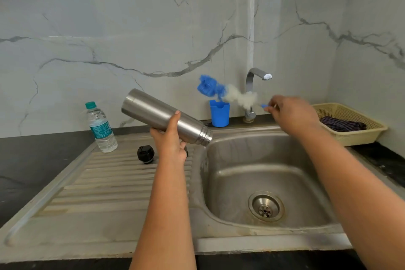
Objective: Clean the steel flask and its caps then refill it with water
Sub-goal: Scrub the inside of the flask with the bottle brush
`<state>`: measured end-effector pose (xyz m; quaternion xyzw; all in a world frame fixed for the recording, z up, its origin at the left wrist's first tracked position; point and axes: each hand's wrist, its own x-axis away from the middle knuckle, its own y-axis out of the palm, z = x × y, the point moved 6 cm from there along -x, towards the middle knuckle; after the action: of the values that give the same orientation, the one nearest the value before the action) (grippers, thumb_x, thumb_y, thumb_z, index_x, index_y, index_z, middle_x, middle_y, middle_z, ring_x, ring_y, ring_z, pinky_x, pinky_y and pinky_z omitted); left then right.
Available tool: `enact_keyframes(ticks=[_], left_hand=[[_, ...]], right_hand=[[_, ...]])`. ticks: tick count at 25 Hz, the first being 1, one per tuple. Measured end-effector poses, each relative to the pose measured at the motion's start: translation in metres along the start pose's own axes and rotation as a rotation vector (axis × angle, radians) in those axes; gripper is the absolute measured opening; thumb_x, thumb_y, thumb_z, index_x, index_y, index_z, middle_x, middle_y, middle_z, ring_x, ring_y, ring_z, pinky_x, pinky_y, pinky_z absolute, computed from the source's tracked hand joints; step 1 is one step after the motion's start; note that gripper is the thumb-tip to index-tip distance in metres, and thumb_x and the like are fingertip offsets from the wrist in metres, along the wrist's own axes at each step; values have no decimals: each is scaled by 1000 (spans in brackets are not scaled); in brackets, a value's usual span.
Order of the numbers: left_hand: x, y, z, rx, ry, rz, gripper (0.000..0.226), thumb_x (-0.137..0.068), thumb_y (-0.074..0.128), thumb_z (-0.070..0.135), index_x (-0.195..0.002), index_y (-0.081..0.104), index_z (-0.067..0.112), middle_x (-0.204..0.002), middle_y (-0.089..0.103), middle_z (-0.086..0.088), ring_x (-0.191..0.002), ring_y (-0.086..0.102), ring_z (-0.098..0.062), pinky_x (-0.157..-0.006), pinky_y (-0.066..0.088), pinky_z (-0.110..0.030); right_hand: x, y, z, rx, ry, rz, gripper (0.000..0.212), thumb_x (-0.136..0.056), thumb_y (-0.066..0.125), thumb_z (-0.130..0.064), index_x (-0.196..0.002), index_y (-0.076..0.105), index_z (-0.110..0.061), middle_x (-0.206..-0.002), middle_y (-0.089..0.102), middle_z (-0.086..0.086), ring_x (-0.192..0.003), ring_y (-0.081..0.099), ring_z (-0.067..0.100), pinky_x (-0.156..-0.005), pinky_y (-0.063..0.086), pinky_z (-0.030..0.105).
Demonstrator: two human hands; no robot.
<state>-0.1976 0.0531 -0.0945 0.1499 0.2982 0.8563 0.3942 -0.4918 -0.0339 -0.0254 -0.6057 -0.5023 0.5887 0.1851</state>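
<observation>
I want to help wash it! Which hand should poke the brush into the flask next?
The right hand, probably. It already holds the bottle brush by its handle, near the tap. The left hand grips the steel flask, tilted with its open mouth toward the sink, so it's busy.

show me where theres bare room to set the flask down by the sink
The ribbed drainboard in front of the black cap and water bottle lies bare. The sink basin is bare too. The back ledge is crowded: blue cup, tap, basket.
</observation>
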Motion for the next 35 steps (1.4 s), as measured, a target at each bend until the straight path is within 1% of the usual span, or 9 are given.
enact_keyframes(ticks=[4, 9, 13, 17, 20, 23, 26, 30, 35], left_hand=[[-4, 0, -9, 75, -88, -48, 57, -82, 78, 19, -131, 50, 17, -128, 62, -5, -114, 63, -21, -84, 58, -40], [-14, -9, -15, 39, -52, -32, 45, -81, 78, 6, -118, 54, 16, -126, 64, -7, -113, 65, -20, -103, 50, -42], [-23, -14, -17, 62, -28, -4, 72, -78, 79, 3, -137, 39, 18, -126, 60, -4, -116, 62, -21, -99, 52, -43], [-29, -18, -23, 96, -48, 11, 75, -78, 80, 5, -138, 39, 21, -128, 60, -4, -118, 62, -23, -99, 52, -46], [-31, -17, -22, 123, -47, 8, 68, -80, 80, 10, -134, 42, 23, -127, 61, -3, -116, 62, -21, -88, 57, -39], [-31, -15, -23, 141, -50, 7, 65, -79, 80, 11, -131, 43, 24, -126, 61, -3, -115, 63, -22, -82, 58, -36], [-30, -13, -24, 128, -59, 2, 67, -79, 80, 11, -133, 42, 23, -127, 61, -3, -116, 62, -22, -89, 57, -40], [-30, -13, -25, 132, -59, 15, 65, -79, 81, 12, -131, 43, 22, -127, 61, -4, -116, 63, -22, -94, 55, -43], [-31, -14, -24, 132, -57, 25, 69, -79, 81, 12, -135, 42, 20, -127, 61, -4, -115, 63, -22, -88, 58, -40]], right_hand=[[-48, -27, -35, 410, -86, 12, 10, -96, 52, -16, -105, 56, -18, -75, 49, 4, -62, 50, 23, -54, 35, 31], [-95, -25, -81, 805, -114, -161, 20, -87, 54, 2, -95, 62, -14, -69, 46, 2, -54, 39, 17, -52, 27, 29], [-127, -15, -113, 905, -174, -168, 19, -86, 52, 5, -74, 49, -8, -68, 42, 4, -55, 36, 17, -67, 33, 33], [-154, -7, -121, 915, -126, -233, 14, -89, 47, 0, -78, 52, -8, -74, 46, 5, -62, 40, 18, -72, 32, 33], [-163, 14, -135, 965, -205, -259, 7, -94, 45, -8, -90, 52, -9, -89, 51, 5, -91, 52, 24, -89, 34, 35], [-159, 55, -138, 1120, -362, -238, 13, -95, 52, -19, -105, 60, -18, -109, 61, 0, -113, 45, 20, -101, 30, 38], [-159, 61, -130, 1169, -374, -205, 14, -93, 54, -21, -101, 65, -21, -106, 65, -4, -115, 42, 20, -104, 28, 38], [-170, 39, -131, 1115, -368, -7, 12, -91, 57, -22, -96, 68, -23, -104, 67, -4, -121, 39, 23, -110, 24, 40], [-150, 62, -134, 1237, -498, -65, 11, -92, 57, -20, -95, 68, -21, -99, 68, -8, -115, 41, 20, -108, 28, 40]])
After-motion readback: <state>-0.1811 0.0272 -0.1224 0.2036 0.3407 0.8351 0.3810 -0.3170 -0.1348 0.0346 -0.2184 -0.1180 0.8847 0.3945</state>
